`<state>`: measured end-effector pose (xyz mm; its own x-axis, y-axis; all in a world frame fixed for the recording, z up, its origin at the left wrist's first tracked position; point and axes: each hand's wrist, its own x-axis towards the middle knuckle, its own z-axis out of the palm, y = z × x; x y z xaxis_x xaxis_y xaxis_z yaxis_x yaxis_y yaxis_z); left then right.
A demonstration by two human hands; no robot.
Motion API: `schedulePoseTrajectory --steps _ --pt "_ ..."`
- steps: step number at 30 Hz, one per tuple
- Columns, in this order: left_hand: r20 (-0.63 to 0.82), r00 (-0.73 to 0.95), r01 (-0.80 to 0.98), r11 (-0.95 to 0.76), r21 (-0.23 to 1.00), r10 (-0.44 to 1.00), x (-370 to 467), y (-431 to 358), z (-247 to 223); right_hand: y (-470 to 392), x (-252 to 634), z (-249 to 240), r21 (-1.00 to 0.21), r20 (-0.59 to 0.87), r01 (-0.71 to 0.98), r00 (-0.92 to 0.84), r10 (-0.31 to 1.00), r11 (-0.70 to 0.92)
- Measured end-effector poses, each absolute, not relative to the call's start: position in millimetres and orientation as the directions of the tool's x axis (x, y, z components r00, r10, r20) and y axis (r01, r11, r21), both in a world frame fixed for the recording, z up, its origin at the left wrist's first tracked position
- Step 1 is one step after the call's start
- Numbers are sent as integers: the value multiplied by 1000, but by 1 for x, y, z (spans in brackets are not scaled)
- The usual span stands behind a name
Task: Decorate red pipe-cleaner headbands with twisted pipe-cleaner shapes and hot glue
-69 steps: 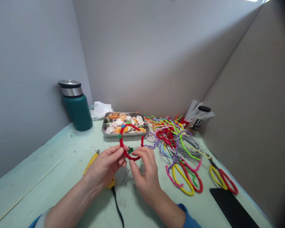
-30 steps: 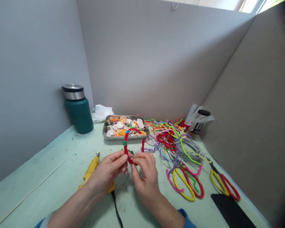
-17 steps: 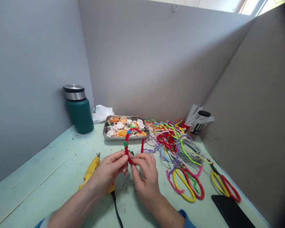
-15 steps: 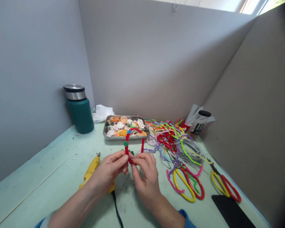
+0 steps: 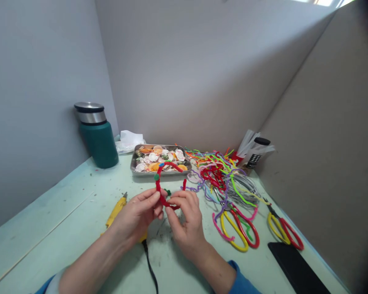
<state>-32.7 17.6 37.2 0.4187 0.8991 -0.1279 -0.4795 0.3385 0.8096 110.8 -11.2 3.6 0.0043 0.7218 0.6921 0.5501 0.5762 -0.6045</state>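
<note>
Between my hands is a red pipe cleaner (image 5: 158,183) bent into an open ring, with small green and blue pieces along it. My left hand (image 5: 145,208) pinches its lower left side. The fingers of my right hand (image 5: 185,218) grip the lower part, and a free red end sticks up above them. Behind my left fingers shows a small dark green piece; what bears it is hidden. A yellow glue gun (image 5: 116,210) lies partly under my left hand and forearm, its black cord running toward me.
Behind the hands stands a metal tray (image 5: 156,174) of shells. To its right lie a tangle of coloured pipe cleaners (image 5: 214,175), grey wire (image 5: 245,188) and two pairs of scissors (image 5: 234,230). A teal bottle (image 5: 99,143) stands left; a black flat object (image 5: 297,267) lies front right.
The ring of red pipe cleaner has tilted and shows wider, its upper part shifted left. My right fingers now hold it a little farther from my left fingers. The camera view has shifted slightly.
</note>
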Motion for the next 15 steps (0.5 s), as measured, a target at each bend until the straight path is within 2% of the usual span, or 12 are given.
schedulePoseTrajectory --steps 8,15 --pt "-131 362 -627 345 699 923 -38 20 43 -7 116 4 -596 706 574 42 707 561" --pt "-151 341 -639 347 687 928 -38 22 44 -7 117 3 -590 710 595 62 701 546"
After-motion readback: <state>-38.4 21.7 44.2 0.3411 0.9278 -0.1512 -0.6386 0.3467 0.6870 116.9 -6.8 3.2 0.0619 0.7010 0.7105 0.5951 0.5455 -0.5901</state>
